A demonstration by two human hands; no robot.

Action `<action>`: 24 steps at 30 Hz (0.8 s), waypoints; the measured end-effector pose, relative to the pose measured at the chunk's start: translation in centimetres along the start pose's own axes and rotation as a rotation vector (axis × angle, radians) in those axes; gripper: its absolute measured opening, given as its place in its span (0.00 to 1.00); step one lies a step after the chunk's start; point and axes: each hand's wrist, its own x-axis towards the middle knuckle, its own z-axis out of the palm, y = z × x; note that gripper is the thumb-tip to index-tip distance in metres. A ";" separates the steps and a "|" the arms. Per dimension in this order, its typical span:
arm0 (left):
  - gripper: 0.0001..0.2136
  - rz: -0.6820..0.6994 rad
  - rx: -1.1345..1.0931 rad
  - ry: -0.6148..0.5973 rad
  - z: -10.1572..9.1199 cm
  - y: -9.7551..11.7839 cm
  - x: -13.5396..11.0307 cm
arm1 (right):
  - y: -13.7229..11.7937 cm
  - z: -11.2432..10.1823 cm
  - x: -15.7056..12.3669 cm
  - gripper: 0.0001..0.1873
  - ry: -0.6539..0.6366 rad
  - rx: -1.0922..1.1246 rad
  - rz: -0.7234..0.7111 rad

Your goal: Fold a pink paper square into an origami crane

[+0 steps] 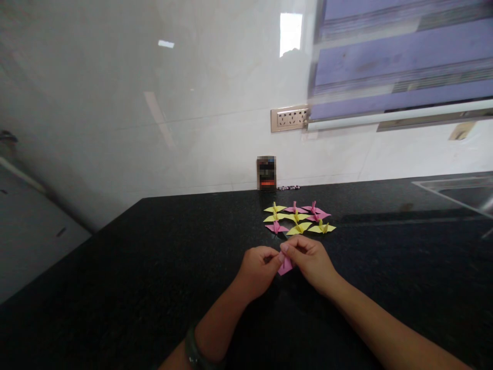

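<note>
Pink folded paper (285, 265) sits pinched between left hand (257, 271) and right hand (311, 260), just above the black counter (154, 267), near finished cranes (297, 219); advise firm, aligned creases, fingertips close to the fold

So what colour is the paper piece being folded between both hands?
Pink; the paper piece shows best in the head view.

Most of the pink paper (285, 265) is hidden between the fingers (287, 250). The small box (266, 173) at the far wall is blurred. Both forearms are cut off at the near edge.
</note>
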 end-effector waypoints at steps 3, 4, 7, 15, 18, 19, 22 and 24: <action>0.17 -0.028 0.000 -0.018 0.0 0.0 -0.1 | 0.1 0.1 0.0 0.10 0.045 -0.001 -0.004; 0.17 -0.031 0.008 -0.008 -0.1 0.0 -0.1 | 0.1 0.2 0.0 0.10 0.054 -0.001 -0.011; 0.17 -0.035 0.027 0.028 -0.2 0.0 -0.2 | 0.1 0.3 -0.1 0.10 0.073 -0.013 -0.031; 0.15 -0.045 0.026 0.006 -0.2 -0.1 -0.2 | -0.2 -0.2 0.1 0.11 0.133 -0.005 -0.032; 0.14 -0.029 0.084 0.041 -0.3 -0.2 -0.3 | -0.2 -0.3 0.2 0.11 0.131 0.000 -0.029; 0.14 -0.029 0.096 0.053 -0.3 -0.2 -0.4 | -0.1 -0.3 0.1 0.11 0.131 0.000 -0.028; 0.15 -0.033 0.089 0.067 -0.1 -0.3 -0.4 | -0.1 -0.2 0.1 0.12 0.132 0.013 -0.023; 0.15 -0.033 0.044 0.047 0.0 -0.2 -0.3 | -0.1 -0.2 0.2 0.11 0.132 0.039 -0.010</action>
